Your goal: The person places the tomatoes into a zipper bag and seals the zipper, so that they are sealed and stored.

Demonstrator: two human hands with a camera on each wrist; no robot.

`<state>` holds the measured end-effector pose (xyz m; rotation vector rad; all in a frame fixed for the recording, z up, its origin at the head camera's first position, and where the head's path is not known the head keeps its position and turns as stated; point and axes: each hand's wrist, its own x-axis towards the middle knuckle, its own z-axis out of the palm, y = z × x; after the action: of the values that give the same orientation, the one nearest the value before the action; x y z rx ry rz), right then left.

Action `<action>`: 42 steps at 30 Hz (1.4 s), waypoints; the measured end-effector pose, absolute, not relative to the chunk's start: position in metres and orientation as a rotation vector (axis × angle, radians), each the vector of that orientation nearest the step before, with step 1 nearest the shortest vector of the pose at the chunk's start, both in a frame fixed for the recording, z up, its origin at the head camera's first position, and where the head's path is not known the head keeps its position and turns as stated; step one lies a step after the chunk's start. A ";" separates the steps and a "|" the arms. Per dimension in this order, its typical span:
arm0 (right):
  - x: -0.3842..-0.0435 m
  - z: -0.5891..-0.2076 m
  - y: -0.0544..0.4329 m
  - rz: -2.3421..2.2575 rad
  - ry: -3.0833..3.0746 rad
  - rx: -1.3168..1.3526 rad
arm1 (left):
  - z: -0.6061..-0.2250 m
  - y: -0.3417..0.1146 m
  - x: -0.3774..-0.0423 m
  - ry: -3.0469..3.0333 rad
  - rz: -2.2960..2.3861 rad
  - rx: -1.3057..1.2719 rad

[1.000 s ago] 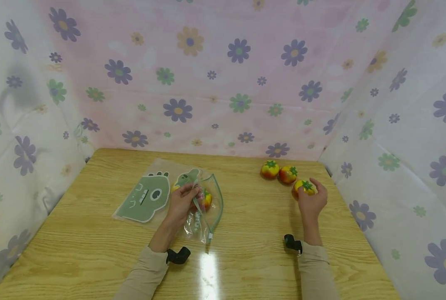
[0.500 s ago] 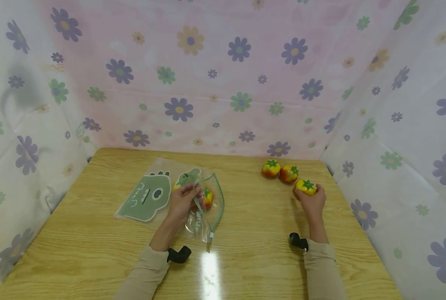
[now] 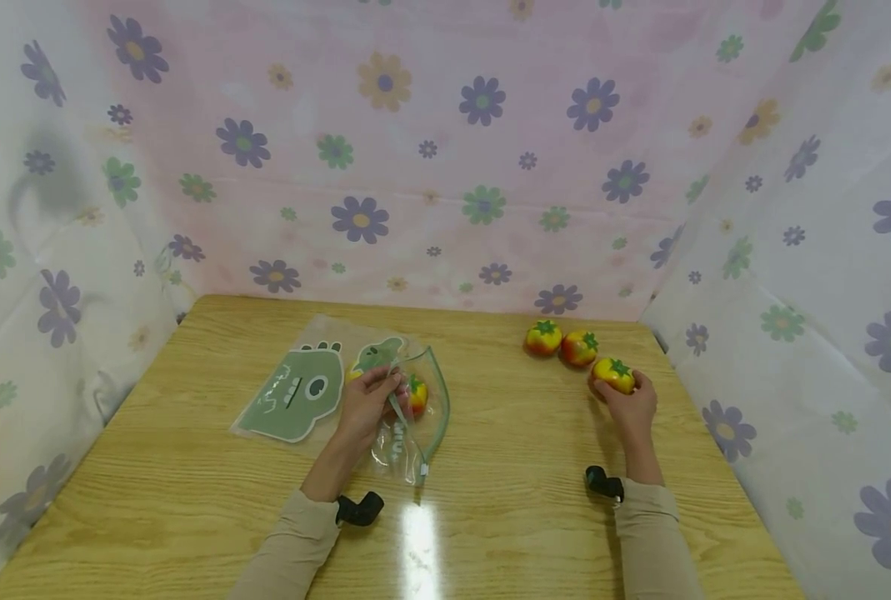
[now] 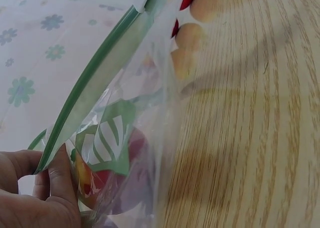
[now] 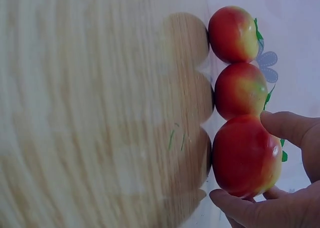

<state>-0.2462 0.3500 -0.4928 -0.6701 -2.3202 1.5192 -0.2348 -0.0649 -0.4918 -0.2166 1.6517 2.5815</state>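
Note:
My left hand (image 3: 366, 408) pinches the green zip edge of a clear plastic zipper bag (image 4: 95, 82) lying on the table, so its mouth gapes toward the right. Inside the bag sits a red-and-yellow tomato (image 3: 417, 396), partly behind the fingers and the printed plastic. At the right, my right hand (image 3: 633, 408) holds another tomato (image 5: 245, 158) between thumb and fingers, green leaf top upward. Its underside is right at the tabletop in the right wrist view. Two more tomatoes, a middle one (image 3: 579, 348) and a far one (image 3: 543, 338), stand in a row beyond it.
A green one-eyed monster print (image 3: 295, 396) covers the left part of the bag. The wooden table (image 3: 505, 467) ends at flowered curtains (image 3: 445, 242) behind and on both sides. Each wrist carries a black camera mount, one left (image 3: 360, 508) and one right (image 3: 604, 483).
My right hand has shifted slightly right, its fingers settling lower around the nearest tomato. The left hand keeps its pinch on the bag, and the other tomatoes stay put.

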 end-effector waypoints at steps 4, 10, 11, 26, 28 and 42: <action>-0.245 -0.494 0.354 1.497 -2.295 -0.686 | -0.491 -0.064 -0.234 1.659 2.576 -0.215; -0.245 -0.494 0.358 1.506 -2.229 -0.716 | -0.492 -0.065 -0.235 1.657 2.575 -0.202; -0.245 -0.495 0.359 1.511 -2.223 -0.724 | -0.492 -0.065 -0.234 1.655 2.575 -0.202; -0.242 -0.492 0.359 1.513 -2.243 -0.744 | -0.495 -0.065 -0.232 1.686 2.554 -0.189; -0.242 -0.492 0.359 1.529 -2.241 -0.738 | -0.495 -0.065 -0.232 1.678 2.557 -0.188; -0.237 -0.491 0.360 1.549 -2.213 -0.687 | -0.495 -0.063 -0.231 1.681 2.557 -0.201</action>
<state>-0.2371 0.3596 -0.4907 -0.6871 -2.2133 1.5487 -0.2314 -0.0633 -0.4945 -0.2011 1.6807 2.5566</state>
